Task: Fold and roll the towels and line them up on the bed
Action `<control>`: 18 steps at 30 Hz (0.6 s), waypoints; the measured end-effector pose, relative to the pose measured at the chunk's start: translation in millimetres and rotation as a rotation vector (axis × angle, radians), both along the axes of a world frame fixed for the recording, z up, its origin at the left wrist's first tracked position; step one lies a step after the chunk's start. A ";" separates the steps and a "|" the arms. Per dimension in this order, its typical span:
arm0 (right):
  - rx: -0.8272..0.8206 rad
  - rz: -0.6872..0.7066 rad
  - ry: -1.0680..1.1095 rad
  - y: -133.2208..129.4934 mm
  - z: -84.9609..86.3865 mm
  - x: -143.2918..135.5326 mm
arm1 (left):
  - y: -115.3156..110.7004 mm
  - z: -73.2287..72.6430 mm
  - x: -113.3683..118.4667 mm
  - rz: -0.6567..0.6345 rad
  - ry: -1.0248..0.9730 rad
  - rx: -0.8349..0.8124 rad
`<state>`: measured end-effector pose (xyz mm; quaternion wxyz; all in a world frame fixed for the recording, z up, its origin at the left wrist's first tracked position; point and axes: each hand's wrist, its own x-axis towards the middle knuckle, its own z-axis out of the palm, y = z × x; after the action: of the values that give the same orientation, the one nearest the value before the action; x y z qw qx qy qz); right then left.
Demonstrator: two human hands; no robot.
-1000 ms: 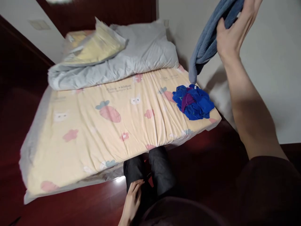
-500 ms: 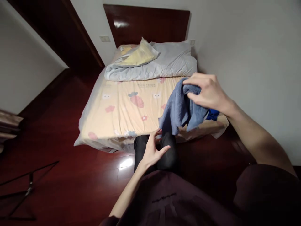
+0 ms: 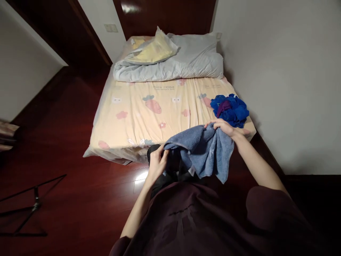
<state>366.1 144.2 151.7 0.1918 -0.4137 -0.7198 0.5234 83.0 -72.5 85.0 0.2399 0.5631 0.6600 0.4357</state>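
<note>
A blue-grey towel (image 3: 205, 149) hangs between my two hands, in front of the foot of the bed. My left hand (image 3: 157, 161) pinches one end of it between thumb and fingers. At the other end, my right hand (image 3: 222, 127) grips the upper edge, and folds of cloth droop below it. Just beyond my right hand, a crumpled pile of bright blue cloth (image 3: 234, 112) with a purple patch lies on the bed's right front corner.
The bed (image 3: 138, 117) has a cream sheet with carrot prints. A rolled grey quilt (image 3: 170, 71) and a yellow pillow (image 3: 157, 48) lie at its head. A black metal stand (image 3: 34, 206) is on the dark red floor at left. A white wall (image 3: 279, 89) borders the right side.
My left hand has taken hold of the towel's end. My right hand has come down and nearer, and the towel is now spread between both hands, uncovering the blue cloth pile.
</note>
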 end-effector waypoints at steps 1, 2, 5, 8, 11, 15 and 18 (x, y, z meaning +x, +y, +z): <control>-0.032 0.005 -0.017 -2.3 -14.6 4.6 | -1.7 4.2 -4.1 -0.015 0.032 -0.010; -0.061 0.027 -0.034 -6.3 -28.0 8.5 | -3.3 7.7 -7.3 -0.040 0.067 -0.013; -0.111 0.158 -0.078 -24.1 -61.4 15.1 | -7.5 13.8 -12.0 -0.121 0.159 0.000; -0.056 0.168 -0.098 -44.7 -87.8 10.4 | -10.0 16.5 -12.3 -0.136 0.228 0.065; 0.139 -0.035 -0.109 -70.0 -106.5 -8.5 | -10.8 18.8 -10.9 -0.077 0.311 0.177; 0.405 -0.267 -0.038 -118.0 -112.0 -48.5 | -11.5 16.8 -4.9 0.014 0.442 0.224; 0.361 -0.164 0.047 -155.0 -112.4 -79.7 | -13.3 10.7 2.5 -0.037 0.494 0.173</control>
<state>286.4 -10.8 39.3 0.3216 -0.4176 -0.7612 0.3778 85.5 -85.8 95.7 0.0302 0.6826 0.6487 0.3351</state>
